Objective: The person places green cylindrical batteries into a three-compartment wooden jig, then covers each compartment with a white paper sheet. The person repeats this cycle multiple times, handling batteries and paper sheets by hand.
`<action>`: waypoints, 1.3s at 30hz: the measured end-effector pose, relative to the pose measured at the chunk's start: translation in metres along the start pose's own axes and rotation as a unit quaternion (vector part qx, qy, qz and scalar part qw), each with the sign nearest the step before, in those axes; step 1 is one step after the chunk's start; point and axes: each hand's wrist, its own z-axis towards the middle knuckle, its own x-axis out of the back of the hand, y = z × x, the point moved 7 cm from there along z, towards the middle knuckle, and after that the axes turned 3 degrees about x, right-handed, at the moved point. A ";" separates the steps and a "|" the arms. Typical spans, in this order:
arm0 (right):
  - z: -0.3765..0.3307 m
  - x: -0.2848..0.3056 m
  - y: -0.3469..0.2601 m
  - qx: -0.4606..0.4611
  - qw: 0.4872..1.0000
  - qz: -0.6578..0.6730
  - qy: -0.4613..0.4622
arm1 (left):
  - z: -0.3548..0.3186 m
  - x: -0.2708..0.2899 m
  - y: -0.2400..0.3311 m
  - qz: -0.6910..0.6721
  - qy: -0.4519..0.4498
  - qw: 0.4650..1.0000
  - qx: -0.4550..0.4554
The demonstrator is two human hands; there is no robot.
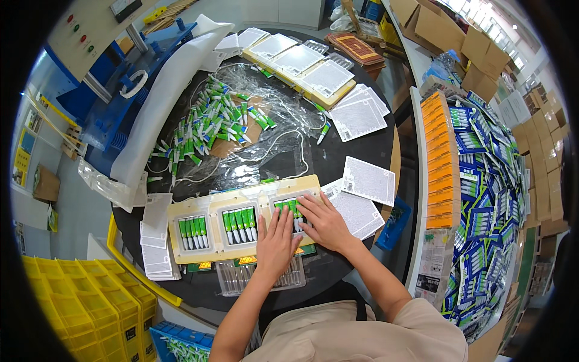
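Observation:
In front of me lies a cream-coloured tray fixture (247, 197) with three openings. Each holds a row of small green and white tubes (193, 233) in a clear blister. My left hand (277, 244) rests over the near left part of the right opening, its fingers stretched out and pointing away from me. My right hand (326, 222) lies at that opening's right side, fingers spread, fingertips on or close to the tubes (288, 205). Both hands partly cover this row. Under the fixture's near edge sits an unfilled clear blister tray (235, 280).
A heap of loose tubes (211, 120) lies on plastic film on the round black table. A second fixture (301, 66) carries printed white cards; more white cards (369, 181) lie to the right. Packed blister cards (482, 241) fill the right-hand bench. Yellow crates (90, 301) stand lower left.

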 end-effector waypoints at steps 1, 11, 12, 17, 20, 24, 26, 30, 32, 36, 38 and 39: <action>0.000 -0.001 -0.001 0.003 1.000 0.001 -0.002 | -0.001 0.000 0.000 0.004 -0.002 1.000 -0.007; -0.002 -0.009 -0.005 0.019 1.000 -0.017 -0.014 | -0.007 -0.001 -0.009 0.014 -0.008 1.000 -0.014; -0.003 -0.009 -0.004 0.018 1.000 -0.020 -0.015 | -0.008 -0.001 -0.009 0.015 -0.008 1.000 -0.011; -0.002 -0.012 -0.005 0.015 0.999 -0.028 -0.025 | -0.006 -0.001 -0.010 -0.023 -0.016 1.000 -0.012; -0.001 -0.013 -0.006 0.013 0.999 -0.026 -0.026 | -0.004 -0.001 -0.010 -0.024 -0.025 0.999 -0.018; -0.001 -0.010 -0.005 0.004 1.000 -0.012 -0.021 | -0.004 0.001 -0.012 -0.036 -0.029 0.999 -0.005; -0.002 -0.007 -0.006 0.006 1.000 -0.009 -0.008 | -0.004 0.002 -0.013 -0.034 -0.030 0.999 0.002; -0.004 -0.009 -0.008 0.015 1.000 -0.024 -0.015 | -0.005 0.000 -0.012 -0.013 -0.038 0.999 0.005; -0.005 -0.010 -0.008 0.017 0.999 -0.026 -0.014 | -0.005 0.000 -0.012 -0.003 -0.040 0.999 0.004; -0.006 -0.012 -0.007 0.009 1.000 -0.019 -0.011 | -0.004 0.000 -0.014 0.023 -0.036 0.999 0.000; -0.005 -0.012 -0.006 0.003 1.000 -0.017 -0.011 | -0.004 0.000 -0.015 0.025 -0.030 0.999 0.000; -0.005 -0.013 -0.006 0.002 1.000 -0.020 -0.014 | -0.004 0.000 -0.016 0.022 -0.027 0.999 -0.001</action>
